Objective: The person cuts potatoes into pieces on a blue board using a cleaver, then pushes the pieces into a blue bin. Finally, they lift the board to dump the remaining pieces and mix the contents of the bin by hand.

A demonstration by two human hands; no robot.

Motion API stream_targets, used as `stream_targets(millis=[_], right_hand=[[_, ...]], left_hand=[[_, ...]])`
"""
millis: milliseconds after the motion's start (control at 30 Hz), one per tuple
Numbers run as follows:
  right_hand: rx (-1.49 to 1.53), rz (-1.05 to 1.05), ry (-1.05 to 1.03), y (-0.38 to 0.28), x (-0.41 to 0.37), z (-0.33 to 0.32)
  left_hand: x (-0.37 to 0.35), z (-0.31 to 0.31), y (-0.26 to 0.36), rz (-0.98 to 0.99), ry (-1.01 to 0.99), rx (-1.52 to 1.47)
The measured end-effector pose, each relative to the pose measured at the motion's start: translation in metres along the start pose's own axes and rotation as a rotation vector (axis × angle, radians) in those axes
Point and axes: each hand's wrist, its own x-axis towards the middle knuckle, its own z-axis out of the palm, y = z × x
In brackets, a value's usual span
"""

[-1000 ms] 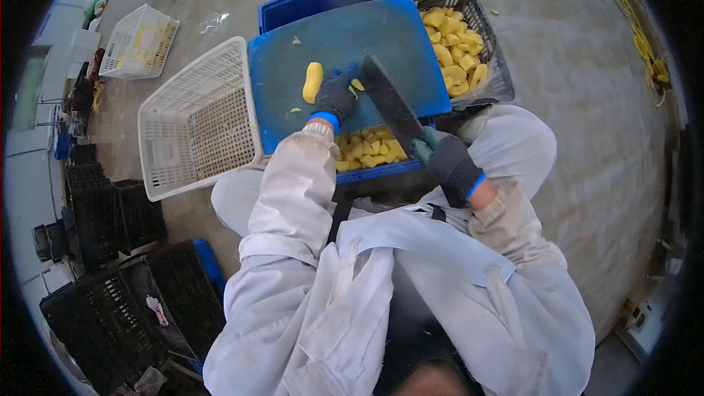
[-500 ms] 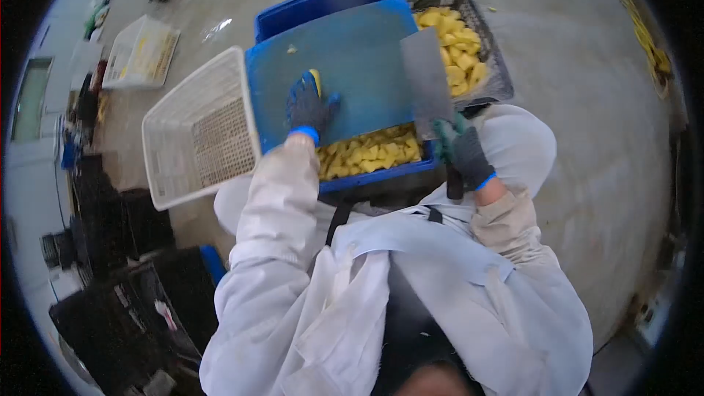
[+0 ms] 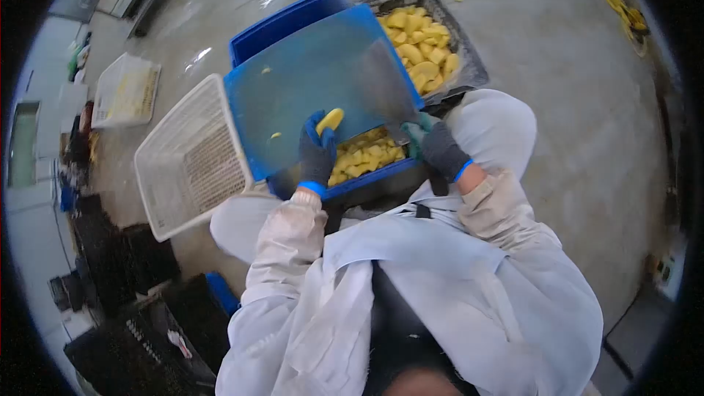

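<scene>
A yellow piece of food (image 3: pixel 330 122), like peeled potato, is held in the fingers of my gloved left hand (image 3: pixel 317 150), over the near edge of a blue cutting board (image 3: pixel 293 81). My gloved right hand (image 3: pixel 438 148) is wrapped round the handle of a wide cleaver (image 3: pixel 384 82), its blurred blade above the board's right side. Small scraps lie on the board. Below its near edge, cut yellow chunks (image 3: pixel 367 160) fill a blue bin (image 3: pixel 375 176). Larger yellow pieces (image 3: pixel 422 44) lie in a dark crate (image 3: pixel 469 66) at the right.
A white basket (image 3: pixel 158 169) stands left of the board, with another white crate (image 3: pixel 125 92) farther left. Behind the board is a blue container (image 3: pixel 286 23). Dark boxes (image 3: pixel 147 337) are at the lower left. A yellow hose (image 3: pixel 616 0) lies at the upper right.
My left hand has come back from the board's middle to its near edge, with the yellow piece now gripped upright. The cleaver blade has swung left over the board. The whole view has shifted slightly.
</scene>
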Motion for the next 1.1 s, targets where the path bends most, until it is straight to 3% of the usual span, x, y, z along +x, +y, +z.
stream_targets(millis=[100,133,167,200,267,300,367,433,533,633,700,1000,1100], right_hand=[[0.0,-0.071,-0.048,0.01,0.004,0.001],[-0.008,0.025,-0.067,0.006,0.004,-0.001],[-0.018,0.125,-0.08,0.001,0.003,-0.004],[-0.024,-0.01,-0.043,0.015,0.006,0.0],[-0.018,0.002,-0.069,0.016,0.003,0.002],[-0.016,0.009,-0.077,0.015,0.001,0.003],[-0.217,-0.106,-0.045,0.02,0.002,0.009],[-0.392,-0.205,-0.038,0.017,-0.002,0.016],[-0.625,-0.28,-0.084,-0.012,-0.012,0.033],[-0.831,-0.268,-0.152,-0.024,-0.009,0.053],[-0.916,-0.286,-0.181,-0.021,-0.002,0.064],[-1.02,-0.272,-0.258,-0.012,0.029,0.093],[-0.899,-0.326,-0.207,-0.009,0.033,0.086]], left_hand=[[0.011,-0.017,-0.02,-0.267,-0.127,-0.611],[0.009,-0.022,-0.015,-0.421,-0.055,-1.107],[0.01,-0.029,-0.019,-0.254,-0.063,-0.81],[0.011,-0.035,-0.024,-0.095,-0.075,-0.51],[0.011,-0.045,-0.022,-0.143,-0.101,-0.146],[0.018,-0.057,0.007,-0.341,-0.112,-0.084],[0.019,-0.062,0.004,-0.555,-0.101,-0.117],[0.012,-0.056,-0.047,-0.587,-0.054,-0.308],[0.009,-0.055,-0.042,-0.695,-0.009,-0.459],[0.009,-0.055,-0.032,-0.686,0.045,-0.39],[0.008,-0.051,-0.04,-0.708,0.085,-0.545],[0.009,-0.046,-0.052,-0.727,0.112,-0.508],[0.008,-0.045,-0.055,-0.671,0.098,-0.408]])
